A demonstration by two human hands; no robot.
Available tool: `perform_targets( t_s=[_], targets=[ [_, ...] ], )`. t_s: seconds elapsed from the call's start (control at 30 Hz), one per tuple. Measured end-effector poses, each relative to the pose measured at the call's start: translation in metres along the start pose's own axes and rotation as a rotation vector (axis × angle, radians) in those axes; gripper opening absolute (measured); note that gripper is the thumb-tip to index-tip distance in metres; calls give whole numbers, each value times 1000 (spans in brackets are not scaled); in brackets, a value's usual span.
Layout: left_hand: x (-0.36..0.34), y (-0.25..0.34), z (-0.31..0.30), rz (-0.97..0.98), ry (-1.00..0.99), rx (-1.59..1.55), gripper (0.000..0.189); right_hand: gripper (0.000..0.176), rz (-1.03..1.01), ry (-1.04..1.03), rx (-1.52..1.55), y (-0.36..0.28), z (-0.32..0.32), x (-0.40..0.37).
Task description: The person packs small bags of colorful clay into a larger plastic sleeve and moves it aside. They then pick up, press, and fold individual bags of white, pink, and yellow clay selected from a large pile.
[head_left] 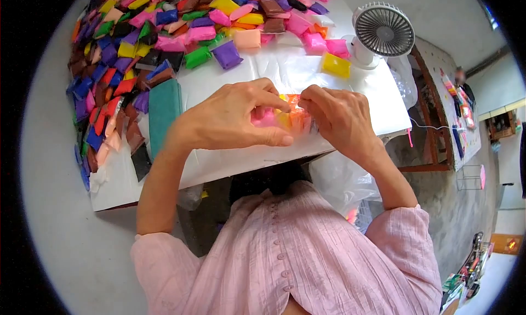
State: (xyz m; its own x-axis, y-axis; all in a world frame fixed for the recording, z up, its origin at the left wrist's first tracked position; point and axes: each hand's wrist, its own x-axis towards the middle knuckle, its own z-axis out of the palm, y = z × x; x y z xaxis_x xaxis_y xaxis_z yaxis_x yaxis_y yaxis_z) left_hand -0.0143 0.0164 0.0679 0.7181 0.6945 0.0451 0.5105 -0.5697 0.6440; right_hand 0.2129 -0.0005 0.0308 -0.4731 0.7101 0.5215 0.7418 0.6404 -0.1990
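My left hand (233, 115) arches over the near part of the table, its thumb and fingers apart around a pink packet (265, 118) and a yellow packet (283, 119). At their right lies a shiny orange packet (297, 116). My right hand (342, 117) has its fingers pinched together at the upper right end of the orange packet. These packets sit side by side in crinkled clear plastic, partly hidden by my left fingers. Beyond my hands lies a separate yellow packet (336, 65).
A big heap of small coloured packets (219, 19) covers the table's far and left sides. A teal pouch (164, 115) lies left of my left arm. A white fan (383, 30) stands at the back right. Clear plastic bags (342, 178) hang below the table edge.
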Motion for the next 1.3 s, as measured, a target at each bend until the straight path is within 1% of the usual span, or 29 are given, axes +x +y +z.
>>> perform_targets(
  t_s=[0.07, 0.17, 0.23, 0.37, 0.47, 0.57, 0.67, 0.77, 0.87, 0.97, 1.07, 1.13, 1.23, 1.3],
  targets=[
    [0, 4, -3, -97, 26, -2, 25, 9, 25, -25, 30, 1, -2, 2],
    [7, -13, -3, -85, 15, -18, 18, 14, 98, -83, 74, 3, -4, 7],
    [14, -19, -6, -158, -44, -135, 16, 17, 169, -151, 87, 5, -7, 11],
    [25, -27, -11, -252, -123, -433, 16, 25, 229, -223, 111, 17, -5, 21],
    [28, -38, -9, -309, -132, -494, 17, 28, 266, -304, 119, 21, -5, 27],
    [28, -34, -10, -463, -117, -355, 20, 28, 309, -369, 149, 24, -3, 31],
    [28, -34, -8, -480, -122, -389, 22, 29, 357, -414, 156, 23, -2, 35],
    [31, -33, -6, -547, -96, -299, 25, 32, 395, -445, 136, 26, 0, 37],
    [32, -32, -5, -484, 0, 32, 34, 35, 412, -448, 120, 30, 3, 38],
    [27, -39, 2, -376, 157, 336, 43, 40, 426, -457, 102, 31, 5, 40],
    [28, -47, -1, -464, 29, 173, 47, 47, 436, -479, 85, 29, 8, 42],
    [29, -52, -1, -455, 17, 124, 47, 53, 457, -503, 111, 25, 3, 45],
    [31, -56, 1, -460, -2, 86, 48, 62, 473, -534, 52, 18, 4, 50],
    [30, -55, 1, -473, -5, 68, 48, 65, 388, -453, -13, 18, 14, 45]
  ],
)
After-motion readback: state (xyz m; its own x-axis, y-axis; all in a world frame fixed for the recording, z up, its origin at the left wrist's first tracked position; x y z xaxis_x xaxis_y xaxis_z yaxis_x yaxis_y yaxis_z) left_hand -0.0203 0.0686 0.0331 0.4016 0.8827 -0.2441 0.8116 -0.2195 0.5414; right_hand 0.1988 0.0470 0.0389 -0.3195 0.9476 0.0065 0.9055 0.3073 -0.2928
